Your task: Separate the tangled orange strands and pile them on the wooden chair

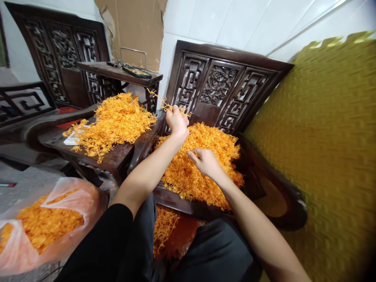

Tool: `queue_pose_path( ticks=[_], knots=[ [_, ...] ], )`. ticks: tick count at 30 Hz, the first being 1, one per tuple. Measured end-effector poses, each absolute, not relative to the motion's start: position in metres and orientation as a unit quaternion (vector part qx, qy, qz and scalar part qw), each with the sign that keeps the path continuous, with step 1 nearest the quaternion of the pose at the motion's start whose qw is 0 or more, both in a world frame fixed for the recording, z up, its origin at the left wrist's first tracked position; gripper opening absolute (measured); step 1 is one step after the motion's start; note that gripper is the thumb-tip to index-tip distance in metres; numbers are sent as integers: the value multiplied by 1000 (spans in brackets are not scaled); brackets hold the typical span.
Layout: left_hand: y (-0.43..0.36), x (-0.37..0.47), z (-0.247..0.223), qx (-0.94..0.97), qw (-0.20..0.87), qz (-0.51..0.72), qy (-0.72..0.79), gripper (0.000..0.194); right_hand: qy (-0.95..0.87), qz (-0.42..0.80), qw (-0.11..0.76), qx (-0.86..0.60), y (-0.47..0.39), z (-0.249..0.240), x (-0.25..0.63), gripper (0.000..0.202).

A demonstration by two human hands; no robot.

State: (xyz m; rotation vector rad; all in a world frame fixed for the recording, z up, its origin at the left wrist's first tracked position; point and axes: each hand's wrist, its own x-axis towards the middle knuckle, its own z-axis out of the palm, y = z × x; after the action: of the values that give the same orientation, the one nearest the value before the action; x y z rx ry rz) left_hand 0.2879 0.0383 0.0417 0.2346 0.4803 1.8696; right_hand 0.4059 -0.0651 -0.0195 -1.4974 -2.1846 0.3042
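Note:
My left hand (pixel 178 122) is raised over the back of a heap of orange pieces (pixel 202 184) on a dark wooden chair. Its fingers are closed on thin orange branching sprigs (pixel 167 105), whose ends stick out to both sides. Lower and to the right, my right hand (pixel 204 161) hovers above the same heap with thumb and fingers curled together. A speck of orange shows near its fingertips, too small to name. On the wooden side table to the left lies a second pile of orange branching sprigs (pixel 117 121).
A pinkish plastic bag (pixel 91 199) of orange pieces stands at lower left. More sprigs (pixel 164 227) lie in a red container (pixel 185 235) between my knees. A phone (pixel 136 71) rests on a small raised stand (pixel 114 70). A yellow textured mat (pixel 317 129) leans at right.

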Motion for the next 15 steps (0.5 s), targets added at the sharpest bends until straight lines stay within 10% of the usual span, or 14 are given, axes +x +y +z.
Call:
queue_pose_path(
  ticks=[7,15],
  knots=[
    [48,256,59,57,531,828,174,32,-824,312,66,-469,-98,-35,389,45],
    [29,258,73,34,594,793,135,40,-642,440,378,-501,-51,-55,397,73]
  ],
)
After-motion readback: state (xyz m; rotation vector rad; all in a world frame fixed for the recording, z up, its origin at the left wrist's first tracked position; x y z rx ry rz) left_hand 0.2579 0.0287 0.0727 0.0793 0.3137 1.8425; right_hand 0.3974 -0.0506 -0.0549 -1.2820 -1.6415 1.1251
